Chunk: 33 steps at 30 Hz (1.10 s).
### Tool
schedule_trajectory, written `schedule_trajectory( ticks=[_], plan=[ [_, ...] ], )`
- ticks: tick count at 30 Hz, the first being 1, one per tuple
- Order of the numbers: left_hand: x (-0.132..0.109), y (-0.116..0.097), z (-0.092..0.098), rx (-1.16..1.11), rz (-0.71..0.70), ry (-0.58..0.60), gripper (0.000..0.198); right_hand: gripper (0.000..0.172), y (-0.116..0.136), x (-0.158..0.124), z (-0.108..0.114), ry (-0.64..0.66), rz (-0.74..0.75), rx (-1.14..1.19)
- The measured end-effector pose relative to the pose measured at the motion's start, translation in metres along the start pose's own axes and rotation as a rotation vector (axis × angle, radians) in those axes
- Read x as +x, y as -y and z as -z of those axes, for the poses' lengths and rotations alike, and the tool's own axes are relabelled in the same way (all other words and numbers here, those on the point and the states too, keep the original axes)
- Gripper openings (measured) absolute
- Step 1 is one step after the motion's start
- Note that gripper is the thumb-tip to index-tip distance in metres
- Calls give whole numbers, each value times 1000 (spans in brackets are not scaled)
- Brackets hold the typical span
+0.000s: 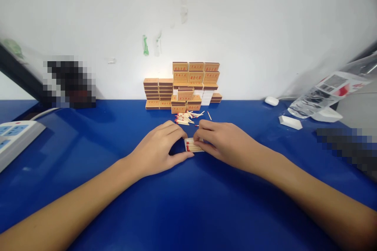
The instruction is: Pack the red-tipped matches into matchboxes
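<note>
A small white matchbox tray (185, 146) lies on the blue table with red-headed matches (193, 148) in it. My left hand (160, 147) grips the tray's left end, thumb at the near side and fingers at the far corner. Over the tray's right part, my right hand (216, 137) is closed, its fingertips pressed together down at the matches. Whatever those fingertips pinch is hidden. Just beyond the tray is a loose heap of matches (184, 118), with a single match (209, 115) lying to its right.
Stacked yellow-brown matchboxes (196, 77) stand against the white wall, with white trays (207, 97) among them. A power strip (20, 141) sits at left. On the right are a plastic bottle (321, 90), a white case (271, 101) and a white block (290, 122).
</note>
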<state>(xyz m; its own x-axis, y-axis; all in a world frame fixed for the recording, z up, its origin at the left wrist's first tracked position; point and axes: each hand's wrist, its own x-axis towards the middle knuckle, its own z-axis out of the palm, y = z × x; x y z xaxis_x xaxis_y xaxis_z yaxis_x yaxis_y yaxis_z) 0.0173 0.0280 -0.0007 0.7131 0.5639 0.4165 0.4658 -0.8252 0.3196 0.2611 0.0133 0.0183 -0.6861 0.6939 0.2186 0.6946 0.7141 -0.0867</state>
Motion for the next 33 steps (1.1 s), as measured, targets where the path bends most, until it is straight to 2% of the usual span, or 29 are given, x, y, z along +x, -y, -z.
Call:
schedule_trajectory(
  ticks=[5,11,15,18,23,29,33],
  plan=[
    [0,0,1,0,4,25,29,21,0,1,-1,-18,8,-37],
    [0,-1,1,-8,-5,-3,28,14,-2,0,0,-75,7,4],
    [0,-1,2,-30,27,-64,27,10,-9,2,3,-220,-116,45],
    [1,-1,1,-57,47,-49,28,13,-23,3,1,-282,-230,-8],
    [1,-1,0,-35,29,-55,29,10,-41,3,-9,-107,-277,-29],
    [0,1,0,-25,26,-37,29,12,-48,0,-10,-79,-269,37],
    [0,2,0,-5,39,-41,29,11,-58,-7,-3,49,-321,35]
  ],
)
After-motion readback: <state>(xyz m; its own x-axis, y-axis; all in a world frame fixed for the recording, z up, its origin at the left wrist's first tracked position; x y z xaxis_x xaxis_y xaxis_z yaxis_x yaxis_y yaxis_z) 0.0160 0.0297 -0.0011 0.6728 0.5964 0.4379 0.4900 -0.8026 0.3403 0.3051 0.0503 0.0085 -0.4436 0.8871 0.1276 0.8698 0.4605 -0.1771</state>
